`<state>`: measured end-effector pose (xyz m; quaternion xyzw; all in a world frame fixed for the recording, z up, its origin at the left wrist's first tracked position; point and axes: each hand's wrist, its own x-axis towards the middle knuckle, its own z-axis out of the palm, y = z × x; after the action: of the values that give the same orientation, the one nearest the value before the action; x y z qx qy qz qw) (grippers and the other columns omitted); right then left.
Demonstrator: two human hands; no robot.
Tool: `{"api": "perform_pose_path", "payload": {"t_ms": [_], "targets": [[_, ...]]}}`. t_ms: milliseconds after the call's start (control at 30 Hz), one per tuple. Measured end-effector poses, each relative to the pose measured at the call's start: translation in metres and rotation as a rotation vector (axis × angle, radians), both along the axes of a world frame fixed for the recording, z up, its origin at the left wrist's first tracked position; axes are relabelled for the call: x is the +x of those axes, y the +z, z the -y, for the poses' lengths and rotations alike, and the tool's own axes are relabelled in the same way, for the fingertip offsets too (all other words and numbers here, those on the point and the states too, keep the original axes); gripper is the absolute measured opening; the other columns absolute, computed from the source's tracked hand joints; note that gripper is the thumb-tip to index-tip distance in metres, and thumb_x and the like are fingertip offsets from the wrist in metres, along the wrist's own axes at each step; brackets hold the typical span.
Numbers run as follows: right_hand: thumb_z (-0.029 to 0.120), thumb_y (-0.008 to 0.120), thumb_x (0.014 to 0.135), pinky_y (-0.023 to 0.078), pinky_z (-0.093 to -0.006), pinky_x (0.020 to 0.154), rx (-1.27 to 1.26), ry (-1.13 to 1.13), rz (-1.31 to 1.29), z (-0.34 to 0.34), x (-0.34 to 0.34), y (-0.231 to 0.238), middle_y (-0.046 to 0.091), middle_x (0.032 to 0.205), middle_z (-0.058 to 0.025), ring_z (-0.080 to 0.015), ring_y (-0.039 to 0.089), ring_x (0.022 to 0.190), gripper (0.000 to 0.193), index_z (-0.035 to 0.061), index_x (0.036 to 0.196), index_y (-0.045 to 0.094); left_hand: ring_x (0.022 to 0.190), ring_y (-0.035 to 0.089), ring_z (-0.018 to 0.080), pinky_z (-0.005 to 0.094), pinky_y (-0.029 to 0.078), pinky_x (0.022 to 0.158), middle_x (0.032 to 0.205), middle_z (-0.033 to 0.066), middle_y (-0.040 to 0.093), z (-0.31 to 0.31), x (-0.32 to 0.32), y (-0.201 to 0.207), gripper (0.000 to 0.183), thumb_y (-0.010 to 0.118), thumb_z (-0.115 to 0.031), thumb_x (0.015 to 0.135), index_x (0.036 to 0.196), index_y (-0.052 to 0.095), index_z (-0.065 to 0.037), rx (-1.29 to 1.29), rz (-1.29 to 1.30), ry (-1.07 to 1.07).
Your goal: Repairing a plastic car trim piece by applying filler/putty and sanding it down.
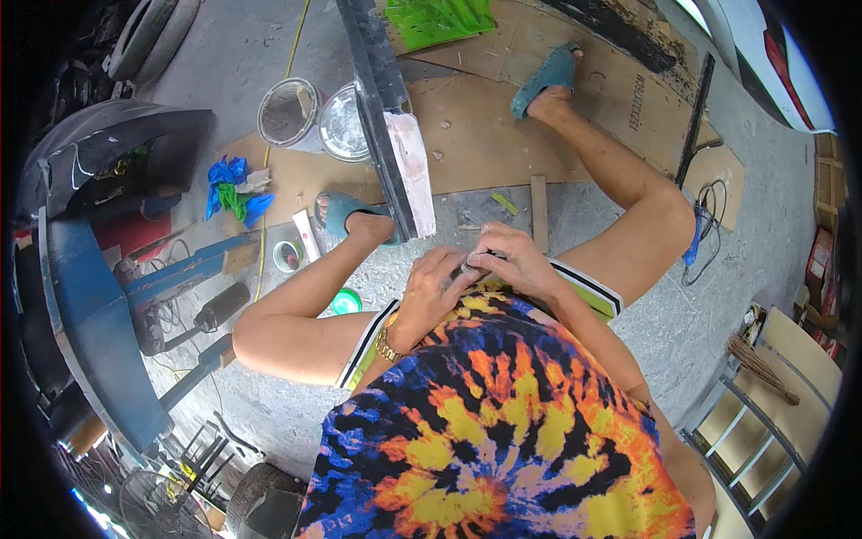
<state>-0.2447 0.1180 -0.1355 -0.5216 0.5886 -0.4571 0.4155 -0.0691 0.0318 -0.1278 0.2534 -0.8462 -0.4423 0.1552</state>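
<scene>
My left hand (432,293) and my right hand (512,260) meet in front of my lap, with fingers curled and pressed together. Something small and greyish shows between the fingertips, too hidden to name. Just beyond them stands a long dark panel (379,108), its lower end coated with a pale pinkish-white layer (412,171). On the floor past my right hand lie a wooden strip (539,214) and a yellow-green strip (505,203). Nearer my left leg are a white tube (306,235), a small cup (287,256) and a green lid (346,302).
Two metal cans (345,123) stand left of the panel on a cardboard sheet (503,135). Crumpled blue and green plastic (237,190) lies farther left, near a blue metal frame (99,314). At right are a cable (709,220), a chair (763,422) and a white car (763,54).
</scene>
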Motion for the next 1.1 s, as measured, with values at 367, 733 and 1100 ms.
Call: {"api": "perform_pose_path", "payload": {"t_ms": [367,733,1100], "targets": [[0.014,0.068,0.084,0.045,-0.0254,0.081,0.306,-0.538,0.832,-0.009,0.025,0.007,0.061,0.087,0.0027,-0.0085,0.056,0.084,0.025,0.0029,0.106,0.064,0.059,0.037,0.0175,0.0296,0.034,0.055,0.063,0.0083,0.039,-0.013,-0.011,-0.024,0.027,0.061,-0.013,0.089,0.070,0.048,0.002,0.574,-0.038,0.376],[0.020,0.065,0.088,0.048,-0.0233,0.070,0.368,-0.159,0.682,0.016,0.034,0.003,0.065,0.087,-0.0001,-0.0067,0.058,0.079,0.021,0.0007,0.097,0.066,0.059,0.040,0.0151,0.0302,0.037,0.055,0.062,0.0084,0.043,0.035,0.010,-0.005,0.022,0.060,-0.009,0.088,0.073,0.049,0.002,0.310,-0.054,0.207],[0.019,0.055,0.089,0.050,-0.0428,0.060,0.350,-0.216,-0.081,0.080,0.057,-0.028,0.063,0.069,-0.0192,-0.0317,0.064,0.058,0.032,-0.0065,0.108,0.052,0.089,0.059,0.0194,0.0304,0.047,0.079,0.104,0.0135,0.062,0.102,0.063,-0.106,0.053,0.058,-0.043,0.090,0.120,0.055,0.001,0.603,0.109,0.551]]}}
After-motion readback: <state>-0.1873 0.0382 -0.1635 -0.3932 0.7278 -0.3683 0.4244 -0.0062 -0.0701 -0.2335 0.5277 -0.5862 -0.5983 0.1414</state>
